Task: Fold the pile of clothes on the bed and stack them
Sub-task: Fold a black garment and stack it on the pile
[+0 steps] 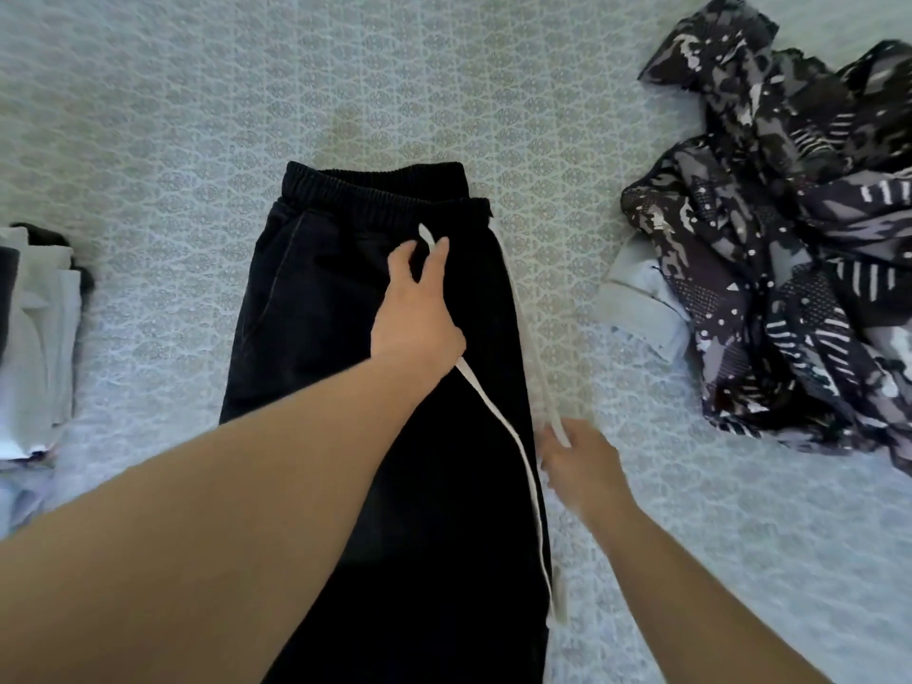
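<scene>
Black trousers [375, 387] lie flat mid-bed [197, 116]. Left hand [417, 308] pinches one white drawstring [498, 417] near the waistband; right hand [582, 466], blurred, grips another cord [552, 412]. Unfolded pile [789, 239] at two o'clock, stack [39, 338] at nine.

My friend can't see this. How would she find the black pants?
Start at the pale patterned bed cover. In its middle, between a folded stack and a crumpled camouflage heap, lie the black pants. Only they are plain black with white drawstrings.
</scene>
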